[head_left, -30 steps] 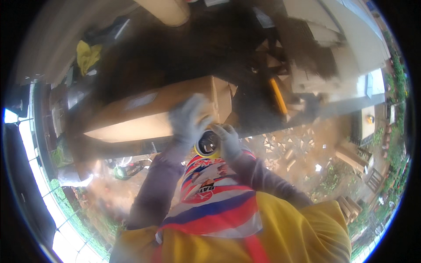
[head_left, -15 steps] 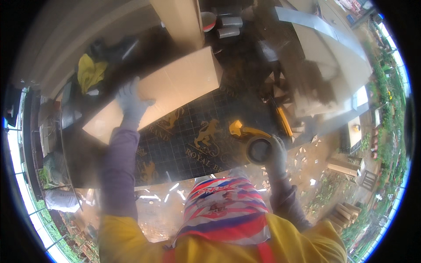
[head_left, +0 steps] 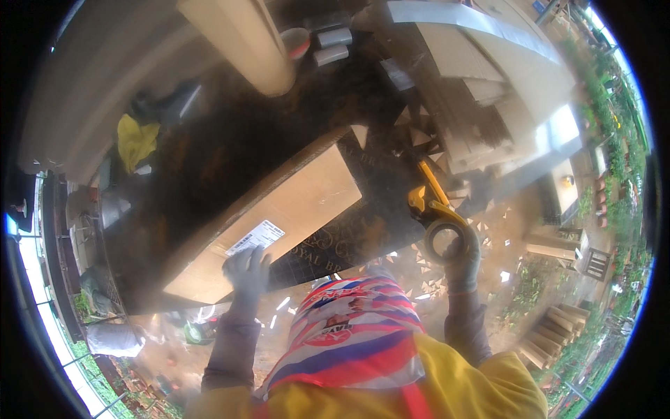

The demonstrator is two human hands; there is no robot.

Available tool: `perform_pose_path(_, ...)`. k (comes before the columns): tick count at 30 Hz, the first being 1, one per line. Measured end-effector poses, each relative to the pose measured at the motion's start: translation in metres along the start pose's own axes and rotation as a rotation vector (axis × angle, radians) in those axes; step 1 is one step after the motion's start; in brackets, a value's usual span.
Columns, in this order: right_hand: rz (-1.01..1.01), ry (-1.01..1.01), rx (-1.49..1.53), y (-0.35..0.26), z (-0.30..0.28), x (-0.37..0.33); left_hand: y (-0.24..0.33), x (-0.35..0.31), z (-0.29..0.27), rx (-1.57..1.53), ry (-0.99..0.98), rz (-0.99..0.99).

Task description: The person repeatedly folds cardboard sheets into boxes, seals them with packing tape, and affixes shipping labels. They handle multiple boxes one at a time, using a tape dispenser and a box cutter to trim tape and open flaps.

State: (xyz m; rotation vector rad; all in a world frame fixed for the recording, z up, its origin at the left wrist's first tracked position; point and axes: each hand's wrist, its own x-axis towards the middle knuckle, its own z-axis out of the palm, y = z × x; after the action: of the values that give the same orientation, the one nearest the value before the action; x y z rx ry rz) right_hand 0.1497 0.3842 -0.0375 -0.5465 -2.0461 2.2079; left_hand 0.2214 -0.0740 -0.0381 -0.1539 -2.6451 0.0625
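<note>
While your left hand [head_left: 248, 271] lies against the near side of the carton [head_left: 307, 216], its fingers slightly parted just beside the white label [head_left: 255, 237], your right hand [head_left: 465, 264] is wrapped around the tape dispenser [head_left: 441, 211] by its roll. You have that dispenser at the near right of the counter [head_left: 209, 160], its yellow head pointing away to the left and a yellow bar-shaped tool [head_left: 433, 181] just beyond it. Your carton rests aslant on the dark counter, its right end farther from you. Past it, you have a yellow cloth [head_left: 137, 142] to the left, two grey rolls [head_left: 331, 54] at the back and cardboard sheets [head_left: 488, 77] to the right.
</note>
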Motion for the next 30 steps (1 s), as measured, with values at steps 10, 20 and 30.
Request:
perform_pose_path(10, -0.051, 0.148, -0.073, -0.013, -0.026, 0.013, 0.09, 0.277, 0.114, -0.638, -0.88, 0.143)
perform_pose_path(20, 0.055, 0.013, 0.085, -0.027, -0.041, 0.017, 0.131, 0.253, 0.07, -1.245, -1.214, -0.091)
perform_pose_path(30, 0.038, -0.133, 0.308, -0.034, 0.035, 0.111, 0.13, 0.214, 0.052, -0.86, -0.842, 0.24)
